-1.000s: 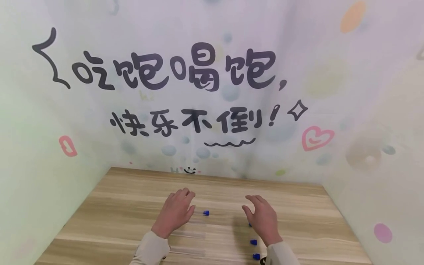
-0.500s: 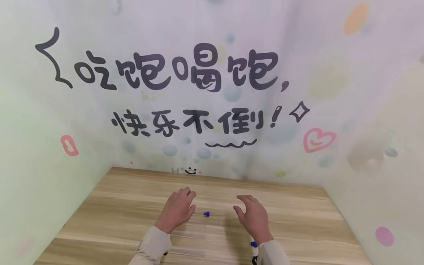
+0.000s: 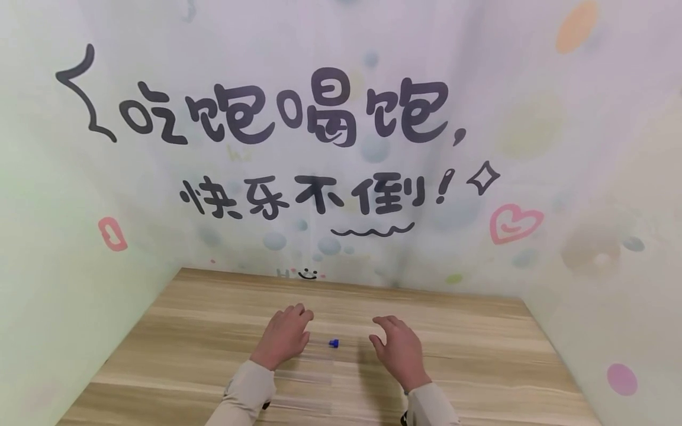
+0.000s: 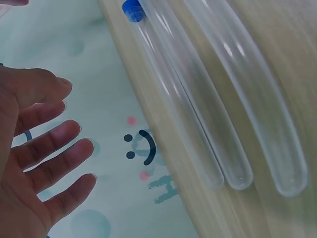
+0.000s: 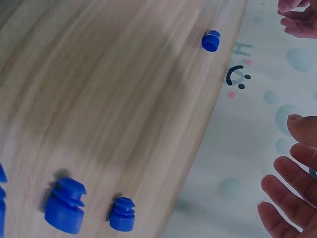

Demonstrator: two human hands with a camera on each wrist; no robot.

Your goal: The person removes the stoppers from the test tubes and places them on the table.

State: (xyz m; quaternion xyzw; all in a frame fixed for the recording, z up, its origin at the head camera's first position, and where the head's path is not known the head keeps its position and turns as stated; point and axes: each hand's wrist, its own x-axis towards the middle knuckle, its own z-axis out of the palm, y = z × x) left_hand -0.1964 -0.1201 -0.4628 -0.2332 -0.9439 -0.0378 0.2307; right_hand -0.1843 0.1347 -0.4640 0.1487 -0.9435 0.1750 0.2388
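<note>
My left hand (image 3: 282,337) hovers over the table with fingers relaxed and holds nothing. Below it lie clear test tubes (image 4: 208,94), three of them visible side by side in the left wrist view, rounded ends toward the near right. A blue stopper (image 3: 333,343) sits at the mouth of the farthest tube. My right hand (image 3: 401,352) hangs in the air to the right of that stopper, fingers loosely bent, also holding nothing. Several loose blue stoppers (image 5: 65,206) stand on the table in the right wrist view; in the head view my right hand and sleeve hide them.
The wood-grain table (image 3: 479,337) ends at a printed backdrop (image 3: 319,248) with black lettering, and pale walls flank it on both sides. A second small loose stopper (image 5: 122,214) stands close to the table's far edge in the right wrist view.
My right hand has drifted left toward the middle, and its arm now covers the loose stoppers in the head view. My left hand has barely moved.
</note>
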